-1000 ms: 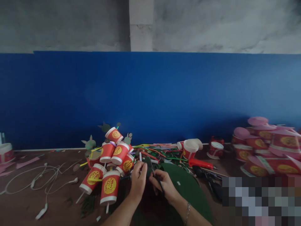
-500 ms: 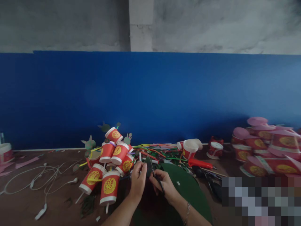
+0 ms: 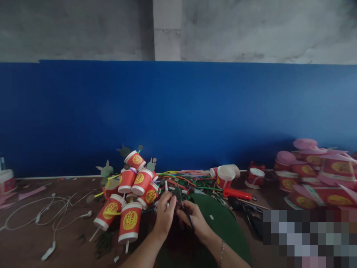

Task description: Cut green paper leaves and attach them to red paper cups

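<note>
Between the fingers and thumb of my left hand [image 3: 165,213] is a small piece of dark green paper [image 3: 176,193]. My right hand [image 3: 193,217] grips a pair of scissors [image 3: 190,220] by the dark handles, and the blades point up and away beside the green piece. Whether the blades touch it is hard to make out. Beneath my hands lies a large dark green round sheet [image 3: 223,227]. Just left of my left hand stand red paper cups [image 3: 130,222] with yellow emblems, straws and grey-green rabbit-shaped cutouts [image 3: 107,170].
White earphones [image 3: 49,251] with a tangled cord lie on the brown table [image 3: 25,242] at left. Behind my hands are coloured strips [image 3: 192,182]. A red glue gun [image 3: 238,194] rests at right, near pink-trimmed cups [image 3: 306,163]. A blue wall [image 3: 178,115] stands behind.
The green piece has turned slightly in my left hand and shows more of a point at the top. The scissors have shifted a little with my right hand.
</note>
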Motion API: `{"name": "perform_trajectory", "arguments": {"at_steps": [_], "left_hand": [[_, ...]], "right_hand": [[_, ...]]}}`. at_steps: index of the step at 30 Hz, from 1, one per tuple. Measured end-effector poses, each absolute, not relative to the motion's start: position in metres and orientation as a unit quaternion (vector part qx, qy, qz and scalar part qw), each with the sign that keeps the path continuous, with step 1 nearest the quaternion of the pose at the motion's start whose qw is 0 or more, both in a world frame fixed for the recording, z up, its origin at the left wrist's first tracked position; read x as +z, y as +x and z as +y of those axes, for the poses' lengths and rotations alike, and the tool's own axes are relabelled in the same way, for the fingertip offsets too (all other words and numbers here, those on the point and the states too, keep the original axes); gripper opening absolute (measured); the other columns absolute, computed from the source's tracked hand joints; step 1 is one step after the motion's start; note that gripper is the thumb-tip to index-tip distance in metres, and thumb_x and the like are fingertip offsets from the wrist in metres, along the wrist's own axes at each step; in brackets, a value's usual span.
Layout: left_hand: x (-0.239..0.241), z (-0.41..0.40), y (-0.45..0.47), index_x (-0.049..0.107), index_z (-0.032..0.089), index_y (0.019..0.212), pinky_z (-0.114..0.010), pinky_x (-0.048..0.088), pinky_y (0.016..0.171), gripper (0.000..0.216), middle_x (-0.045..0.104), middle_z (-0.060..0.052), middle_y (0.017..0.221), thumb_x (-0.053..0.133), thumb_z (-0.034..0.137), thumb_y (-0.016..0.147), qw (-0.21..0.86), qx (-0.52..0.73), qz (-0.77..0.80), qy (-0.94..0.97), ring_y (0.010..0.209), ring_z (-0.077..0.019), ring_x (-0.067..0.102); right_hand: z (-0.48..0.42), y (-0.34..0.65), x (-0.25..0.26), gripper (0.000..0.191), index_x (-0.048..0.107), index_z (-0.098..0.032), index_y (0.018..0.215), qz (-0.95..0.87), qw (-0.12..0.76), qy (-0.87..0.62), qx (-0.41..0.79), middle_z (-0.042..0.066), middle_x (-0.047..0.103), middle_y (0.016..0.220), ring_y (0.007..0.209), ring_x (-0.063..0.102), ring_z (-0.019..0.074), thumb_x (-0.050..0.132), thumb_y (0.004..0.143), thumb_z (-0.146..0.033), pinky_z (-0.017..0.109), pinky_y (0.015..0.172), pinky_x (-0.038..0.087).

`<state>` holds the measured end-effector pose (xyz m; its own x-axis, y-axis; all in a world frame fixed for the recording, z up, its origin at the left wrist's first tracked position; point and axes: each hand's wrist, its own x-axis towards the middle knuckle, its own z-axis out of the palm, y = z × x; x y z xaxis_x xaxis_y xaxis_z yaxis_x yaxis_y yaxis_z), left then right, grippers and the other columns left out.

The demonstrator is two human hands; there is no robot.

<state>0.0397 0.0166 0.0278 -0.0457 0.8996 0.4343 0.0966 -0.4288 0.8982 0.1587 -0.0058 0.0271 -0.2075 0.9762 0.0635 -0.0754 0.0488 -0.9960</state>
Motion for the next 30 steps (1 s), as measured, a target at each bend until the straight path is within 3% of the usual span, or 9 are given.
{"name": "perform_trajectory", "arguments": {"at_steps": [19, 30], "left_hand": [[0.0307, 0.0145, 0.0373, 0.040, 0.020, 0.058, -0.024, 0.035, 0.058, 0.029, 0.039, 0.003, 0.060, 0.047, 0.037, 0.081, 0.347, 0.607, 0.435, 0.567, 0.060, -0.0133, 0.040], [0.0291, 0.0168, 0.0371, 0.040, 0.020, 0.058, -0.024, 0.035, 0.058, 0.027, 0.040, 0.003, 0.061, 0.045, 0.033, 0.081, 0.315, 0.598, 0.427, 0.601, 0.060, -0.0134, 0.041]], "right_hand": [[-0.0061, 0.1568, 0.0285, 0.032, 0.052, -0.016, 0.063, -0.536, 0.468, -0.438, 0.550, -0.010, 0.043, 0.037, 0.029, 0.034, 0.0039, 0.071, 0.062, -0.041, 0.015, 0.028, 0.030], [-0.0067, 0.1578, 0.0295, 0.036, 0.053, -0.016, 0.067, -0.533, 0.471, -0.424, 0.561, -0.008, 0.046, 0.043, 0.035, 0.041, 0.0061, 0.074, 0.058, -0.045, 0.018, 0.034, 0.038]]}}
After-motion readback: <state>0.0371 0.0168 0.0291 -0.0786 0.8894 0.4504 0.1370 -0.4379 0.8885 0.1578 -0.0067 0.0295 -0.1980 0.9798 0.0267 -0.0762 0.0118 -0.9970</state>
